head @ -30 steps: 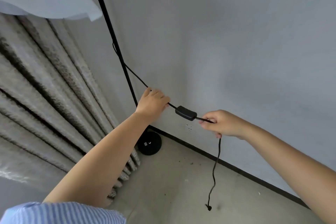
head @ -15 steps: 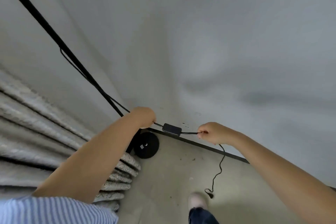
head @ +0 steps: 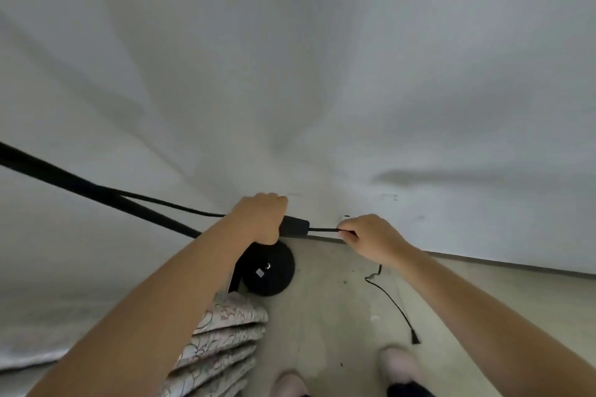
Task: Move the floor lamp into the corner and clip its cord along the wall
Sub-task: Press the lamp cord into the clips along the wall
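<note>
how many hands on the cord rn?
2. Left hand grips the cord at the inline switch; right hand pinches it just right of the switch.

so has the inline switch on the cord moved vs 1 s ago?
Yes. The inline switch has come down the wall: it now sits level with the baseboard, just above the lamp base.

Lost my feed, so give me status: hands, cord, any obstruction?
Left hand shut on cord at inline switch. Right hand pinching cord, low against wall. Plug end trailing on floor. No obstruction seen.
</note>
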Demonstrator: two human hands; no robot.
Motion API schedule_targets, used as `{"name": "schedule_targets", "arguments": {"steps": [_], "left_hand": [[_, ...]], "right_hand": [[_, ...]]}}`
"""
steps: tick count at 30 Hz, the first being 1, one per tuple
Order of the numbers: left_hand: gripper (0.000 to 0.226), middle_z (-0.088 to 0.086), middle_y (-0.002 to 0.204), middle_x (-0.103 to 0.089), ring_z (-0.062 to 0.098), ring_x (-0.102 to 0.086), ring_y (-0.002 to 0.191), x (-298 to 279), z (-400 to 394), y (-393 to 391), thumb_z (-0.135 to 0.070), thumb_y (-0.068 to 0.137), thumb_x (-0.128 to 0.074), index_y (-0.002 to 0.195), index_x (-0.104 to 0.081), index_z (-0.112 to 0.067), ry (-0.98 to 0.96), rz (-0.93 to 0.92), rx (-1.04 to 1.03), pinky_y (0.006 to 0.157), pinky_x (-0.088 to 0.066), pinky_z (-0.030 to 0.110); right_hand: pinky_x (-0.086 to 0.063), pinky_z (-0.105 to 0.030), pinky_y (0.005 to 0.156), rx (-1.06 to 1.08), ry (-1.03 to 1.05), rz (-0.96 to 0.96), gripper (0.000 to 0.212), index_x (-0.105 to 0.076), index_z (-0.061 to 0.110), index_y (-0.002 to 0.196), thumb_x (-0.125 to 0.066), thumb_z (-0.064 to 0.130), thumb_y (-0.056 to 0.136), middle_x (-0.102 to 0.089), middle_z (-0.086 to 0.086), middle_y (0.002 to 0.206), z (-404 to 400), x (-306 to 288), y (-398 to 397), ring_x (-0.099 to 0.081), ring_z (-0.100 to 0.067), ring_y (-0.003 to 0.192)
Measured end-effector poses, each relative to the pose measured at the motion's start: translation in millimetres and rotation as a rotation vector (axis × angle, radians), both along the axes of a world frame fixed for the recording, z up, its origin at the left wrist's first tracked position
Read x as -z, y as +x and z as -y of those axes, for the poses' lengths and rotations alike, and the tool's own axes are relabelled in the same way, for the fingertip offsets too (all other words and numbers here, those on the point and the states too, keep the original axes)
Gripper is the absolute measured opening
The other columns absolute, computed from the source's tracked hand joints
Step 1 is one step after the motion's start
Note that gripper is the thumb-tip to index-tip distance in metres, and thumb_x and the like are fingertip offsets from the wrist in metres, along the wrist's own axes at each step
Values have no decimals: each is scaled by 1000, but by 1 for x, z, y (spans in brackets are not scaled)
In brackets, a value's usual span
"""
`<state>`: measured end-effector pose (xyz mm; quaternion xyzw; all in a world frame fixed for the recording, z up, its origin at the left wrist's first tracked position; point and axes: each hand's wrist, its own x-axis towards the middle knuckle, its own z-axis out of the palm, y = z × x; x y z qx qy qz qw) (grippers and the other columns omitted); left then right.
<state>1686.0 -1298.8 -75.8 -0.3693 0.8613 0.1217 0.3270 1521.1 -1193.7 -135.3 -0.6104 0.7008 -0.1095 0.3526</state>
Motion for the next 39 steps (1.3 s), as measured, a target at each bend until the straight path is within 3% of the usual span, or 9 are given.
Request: {"name": "schedule_targets", "arguments": {"steps": [3, 6, 11, 16, 21, 27, 31, 34, 39], "left_hand": [[50, 9, 135, -43, 28, -42, 124, 27, 3, 2, -13, 84, -54, 132, -38, -10, 99, -32, 70, 95, -40, 36], [29, 13, 117, -58, 29, -53, 107, 63, 11, 11, -26, 97, -40, 110, -57, -5, -121, 54, 195, 82, -38, 33], [26, 5, 121, -56, 22, -48, 112, 109, 40, 22, -5, 93, -41, 115, -52, -12, -441, 284, 313, 101, -31, 34], [23, 10, 115, -58, 27, -52, 104, 183, 43, 12, -7, 96, -35, 115, -47, -7, -585, -66, 460, 84, -36, 33], [36, 15, 97, -67, 29, -59, 86, 238, 62, 34, -26, 94, -30, 104, -56, -3, -684, -589, 216, 67, -46, 35], [13, 18, 91, -65, 31, -57, 85, 255, 79, 46, -4, 92, -47, 98, -58, 1, -761, -865, 73, 65, -43, 33], [19, 15, 101, -63, 30, -53, 100, 252, 89, 39, -5, 88, -52, 99, -68, -5, -755, -648, 200, 77, -51, 39], [22, 10, 107, -61, 28, -54, 102, 256, 91, 26, -10, 93, -47, 105, -65, -10, -873, -312, 263, 77, -45, 35], [19, 9, 107, -59, 26, -56, 97, 264, 91, 19, -5, 95, -45, 104, -62, -5, -983, -200, 245, 62, -33, 28]], "right_hand": [[-43, -33, 66, 2, -24, 16, 27, -62, 6, 92, -42, 24, 92, -66, -16, 86, 24, 35, 23, -52, -25, 74], [-37, -26, 61, -23, 24, 117, 25, -64, 12, 95, -45, 28, 91, -58, -4, 78, 43, 72, 27, -51, -19, 76], [-36, -15, 56, 19, -88, 219, 28, -62, 0, 103, -43, 18, 93, -56, -1, 75, 59, 129, 21, -47, -8, 61], [-45, -15, 49, 97, -284, 292, 25, -62, 6, 108, -46, 15, 91, -50, -3, 62, 83, 174, 26, -45, -10, 53], [-36, -3, 50, 37, -507, 181, 20, -66, 6, 100, -54, 15, 87, -52, 2, 57, 98, 205, 18, -44, -4, 51], [-36, -4, 53, 27, -713, 9, 15, -67, 6, 91, -55, 11, 85, -55, 5, 59, 102, 212, 7, -49, -3, 50], [-46, -32, 71, -33, -761, -284, 20, -69, 8, 93, -53, 15, 85, -66, -14, 88, 102, 207, 19, -58, -30, 82], [-43, -34, 67, -21, -816, -420, 21, -68, 8, 91, -49, 16, 86, -63, -14, 92, 102, 199, 26, -57, -35, 87], [-38, -32, 61, -19, -860, -558, 23, -66, 7, 89, -44, 17, 88, -61, -13, 93, 108, 192, 28, -58, -37, 83]]}}
